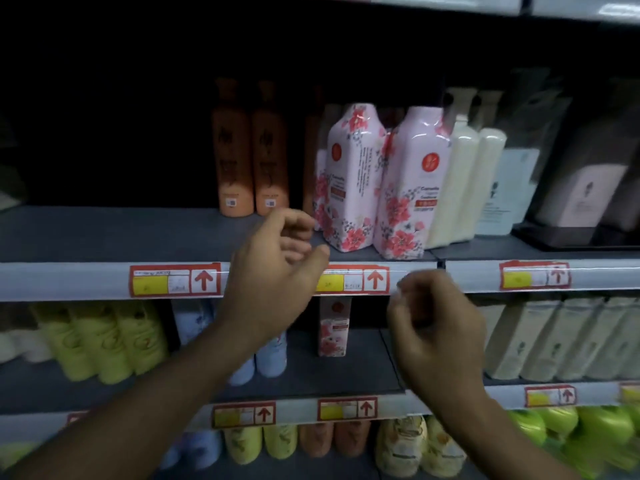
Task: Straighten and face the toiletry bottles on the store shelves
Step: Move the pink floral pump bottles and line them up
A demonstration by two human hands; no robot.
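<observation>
— Two hands are up in front of the shelves, both empty. See the left hand (277, 268)? Its arm reaches up from the lower left, fingers loosely curled, thumb out, gripping nothing.

— And the right hand (436, 327)?

— Lower, in front of the price rail (104, 282), fingers curled in and blurred; it holds nothing either.

— Where are the bottles?

— Two pink floral bottles (377, 181) stand side by side at the front edge of the upper shelf (104, 233), just past the left hand's fingertips, not touched. The left one is turned partly sideways. Two orange bottles (251, 150) stand further back to their left, cream bottles (464, 181) close on their right.

— And below?

— One small pink floral bottle (334, 327) stands between the two hands on the lower shelf, with yellow-green bottles (100, 341) at the left.
</observation>
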